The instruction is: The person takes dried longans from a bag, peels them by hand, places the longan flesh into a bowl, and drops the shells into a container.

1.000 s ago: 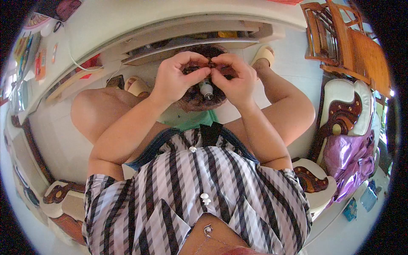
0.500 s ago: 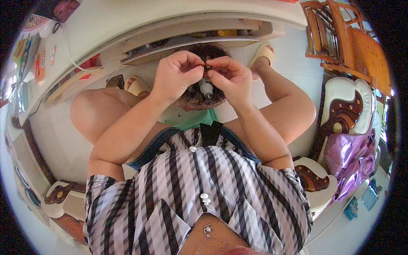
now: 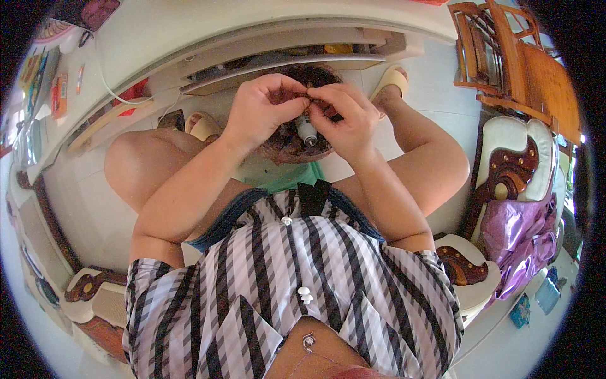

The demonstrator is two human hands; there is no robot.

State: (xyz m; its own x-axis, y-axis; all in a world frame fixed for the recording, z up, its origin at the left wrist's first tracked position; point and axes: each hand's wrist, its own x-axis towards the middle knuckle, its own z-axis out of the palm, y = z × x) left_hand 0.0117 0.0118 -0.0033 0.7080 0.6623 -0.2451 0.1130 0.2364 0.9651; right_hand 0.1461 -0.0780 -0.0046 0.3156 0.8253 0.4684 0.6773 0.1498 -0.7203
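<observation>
My left hand (image 3: 268, 107) is closed in a pinch, thumb against forefinger, with its tips almost meeting those of the other hand. My right hand (image 3: 344, 117) pinches at the same spot. Whatever lies between the fingertips is tiny and mostly hidden, so I cannot name it. Below both hands, between my knees, is a round brown container-like thing (image 3: 287, 150), dark at its far side. A pale grey-white cylinder with a metal tip (image 3: 307, 134) lies over it, partly covered by my right hand. Something green (image 3: 290, 179) shows beneath, near my lap.
A long pale table (image 3: 265, 19) with an open drawer (image 3: 284, 68) stands ahead. A white cable (image 3: 104, 76) hangs at the left. Wooden chairs (image 3: 536, 82), a cream armrest (image 3: 505, 136) and shiny purple cloth (image 3: 521, 243) are at the right. My slippers (image 3: 392, 81) rest on the tiles.
My right hand has rolled slightly, and its fingers are more curled. Both hands' fingertips have come closer together. The cylinder and the round brown thing have stayed in place.
</observation>
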